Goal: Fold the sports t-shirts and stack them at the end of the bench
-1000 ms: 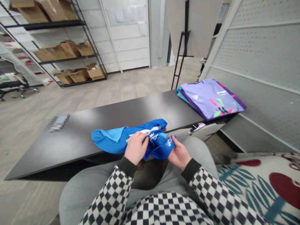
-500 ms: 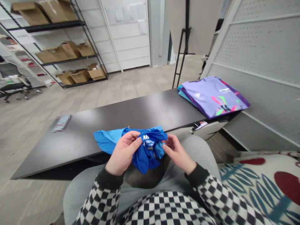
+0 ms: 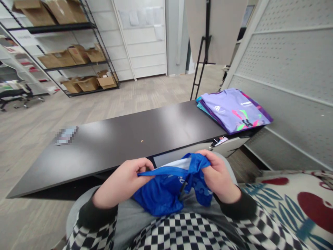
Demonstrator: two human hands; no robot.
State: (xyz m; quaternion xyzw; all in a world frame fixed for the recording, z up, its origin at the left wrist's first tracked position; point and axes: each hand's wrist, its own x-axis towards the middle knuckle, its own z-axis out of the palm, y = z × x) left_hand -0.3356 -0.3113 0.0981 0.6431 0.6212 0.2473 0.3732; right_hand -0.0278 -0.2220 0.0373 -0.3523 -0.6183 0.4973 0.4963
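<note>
A blue shirt (image 3: pixel 163 194) with white print hangs bunched between my hands, over my lap and in front of the table edge. My left hand (image 3: pixel 130 177) pinches one end of its stretched edge. At the other end, my right hand (image 3: pixel 217 173) grips a gathered part, thumb toward me. Between the hands the edge is pulled taut, and a pale inner side shows behind it. Lower folds droop toward my checkered top, so much of the shirt's shape is hidden.
A dark table (image 3: pixel 125 128) runs across in front of me. Folded shirts (image 3: pixel 234 107), a lilac one on top, lie stacked at its right end. A blurred flat item (image 3: pixel 67 135) lies at the left. A patterned cushion (image 3: pixel 291 205) is at my right, beside a perforated panel (image 3: pixel 291 62).
Both hands have come closer to me and spread apart, stretching the shirt's edge between them. The lighter blue part that lay over the table edge has been drawn off it.
</note>
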